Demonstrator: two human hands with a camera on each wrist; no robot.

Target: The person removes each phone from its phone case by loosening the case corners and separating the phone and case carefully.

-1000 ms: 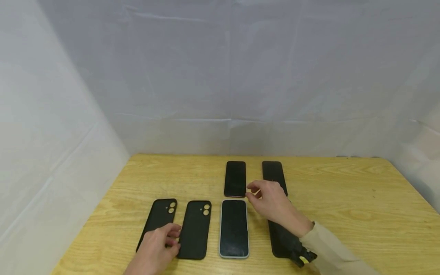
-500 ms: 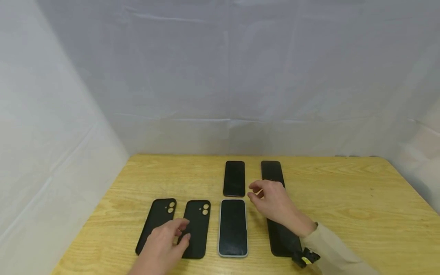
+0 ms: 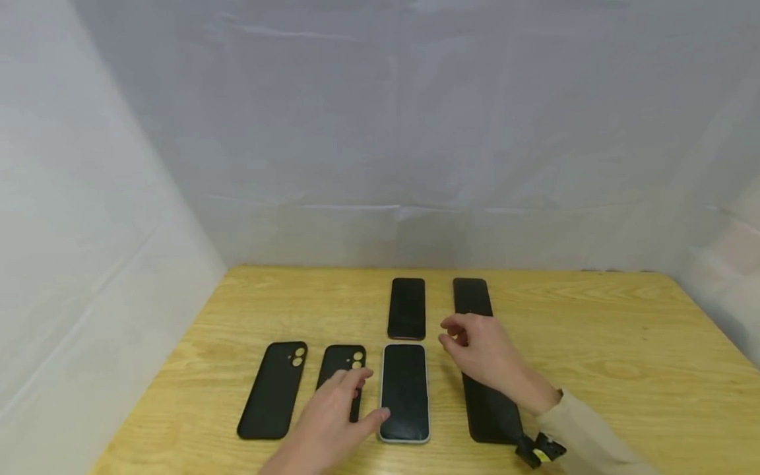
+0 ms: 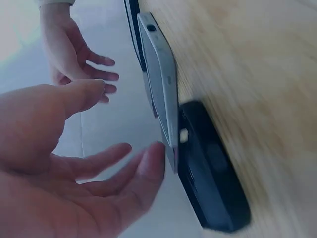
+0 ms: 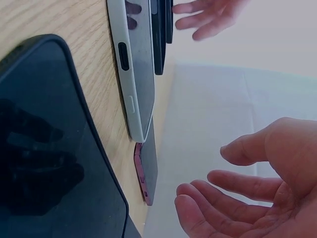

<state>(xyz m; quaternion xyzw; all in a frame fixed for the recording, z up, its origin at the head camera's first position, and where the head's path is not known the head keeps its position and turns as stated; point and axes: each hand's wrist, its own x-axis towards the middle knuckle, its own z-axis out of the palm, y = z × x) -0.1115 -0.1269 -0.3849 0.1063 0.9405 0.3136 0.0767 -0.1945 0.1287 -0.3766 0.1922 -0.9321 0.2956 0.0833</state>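
My left hand [image 3: 332,419] hovers over a black phone case [image 3: 340,357], with thumb and fingers spread and nothing held. Its thumb tip overlaps the left edge of a phone in a pale case [image 3: 405,392], but in the left wrist view a gap separates that thumb from the pale-cased phone [image 4: 168,74]. My right hand [image 3: 483,349], fingers loosely bent, holds nothing and hangs above two dark phones at the right: a far one [image 3: 472,295] and a near one [image 3: 489,412]. It partly hides both.
Another black phone case [image 3: 273,390] lies at the far left, its camera holes at the top. A dark phone [image 3: 406,309] with a reddish edge [image 5: 141,171] lies behind the pale-cased one. All rest on a wooden table [image 3: 594,369] before white sheeting [image 3: 380,132].
My left hand has moved right, from between the two black cases to over the second case and the pale-cased phone's edge. My right hand has shifted slightly right. The phones and cases stay put.
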